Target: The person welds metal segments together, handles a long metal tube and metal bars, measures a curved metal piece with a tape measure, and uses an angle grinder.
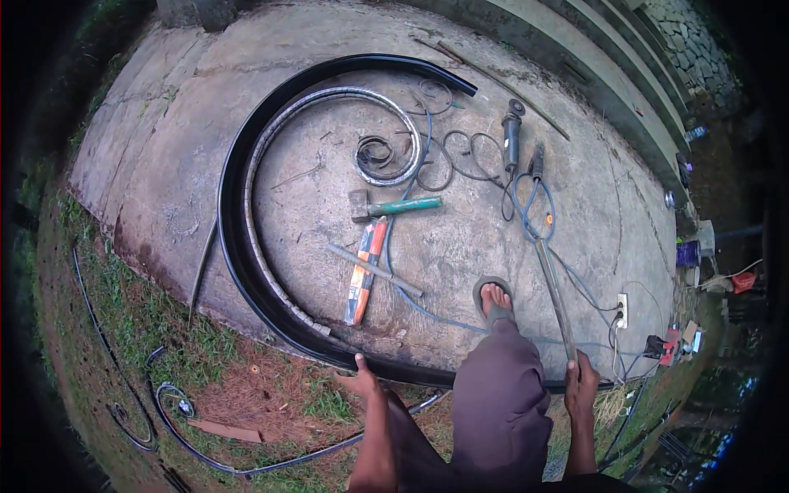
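Observation:
A large black curved metal band (233, 246) sweeps around the concrete and passes in front of me. My left hand (362, 380) grips its near edge, thumb upward. My right hand (582, 382) is closed round the lower end of a long thin metal bar (555, 296), which points away from me toward a loop of blue cable (552, 205). Inside the band lies a silver metal scroll (265, 164) with a coiled end. A hammer (403, 207) with a green handle rests near an orange and white box (358, 287); a short metal strip (394, 279) lies across the box.
An angle grinder (511, 141) and a dark-handled welding clamp (538, 160) lie at the far right among cables. A white power strip (622, 311) and a red machine (670, 347) sit farther right. My sandalled foot (495, 300) stands on the concrete slab (460, 255). Steps (592, 57) rise behind.

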`<state>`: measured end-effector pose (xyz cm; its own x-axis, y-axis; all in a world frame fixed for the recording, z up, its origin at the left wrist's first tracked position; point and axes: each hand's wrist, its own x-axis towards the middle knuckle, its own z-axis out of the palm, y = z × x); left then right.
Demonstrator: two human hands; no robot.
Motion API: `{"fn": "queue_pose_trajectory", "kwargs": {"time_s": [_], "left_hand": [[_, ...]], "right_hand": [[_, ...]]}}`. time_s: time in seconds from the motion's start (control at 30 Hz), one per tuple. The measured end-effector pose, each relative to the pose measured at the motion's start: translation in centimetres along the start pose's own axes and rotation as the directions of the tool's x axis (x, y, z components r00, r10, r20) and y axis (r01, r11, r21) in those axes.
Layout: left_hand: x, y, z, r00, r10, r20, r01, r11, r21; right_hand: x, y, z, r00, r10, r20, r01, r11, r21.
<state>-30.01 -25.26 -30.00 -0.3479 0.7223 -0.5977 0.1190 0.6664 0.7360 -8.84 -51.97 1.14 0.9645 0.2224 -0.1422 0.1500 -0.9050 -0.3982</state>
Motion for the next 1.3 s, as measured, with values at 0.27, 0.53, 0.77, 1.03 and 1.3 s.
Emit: {"fn": "queue_pose_trajectory", "kwargs": {"time_s": [0.27,0.53,0.77,1.03,1.3], "left_hand": [[-2.2,-1.8,5.4,0.922,0.044,-0.385,0.145,0.882,0.448],[-2.2,-1.6,4.1,0.910,0.118,-0.398,0.081,0.889,0.451],[-2.4,-1.1,4.4,0.915,0.134,-0.380,0.043,0.905,0.423],[-3.6,-1.2,4.2,0.890,0.182,-0.419,0.093,0.826,0.556],[-3.8,0.8,3.9,0.930,0.105,-0.351,0.024,0.939,0.343]], "right_hand": [[27.3,-14.4,4.9,0.899,-0.324,0.296,0.220,0.916,0.335],[34.1,-20.6,8.1,0.568,-0.629,0.531,0.542,0.771,0.334],[34.3,-28.8,12.5,0.426,-0.680,0.597,0.510,0.725,0.463],[30.1,-36.9,18.8,0.277,-0.851,0.446,0.346,0.521,0.780],[29.2,-41.8,22.9,-0.114,-0.973,0.201,-0.159,0.217,0.963]]}}
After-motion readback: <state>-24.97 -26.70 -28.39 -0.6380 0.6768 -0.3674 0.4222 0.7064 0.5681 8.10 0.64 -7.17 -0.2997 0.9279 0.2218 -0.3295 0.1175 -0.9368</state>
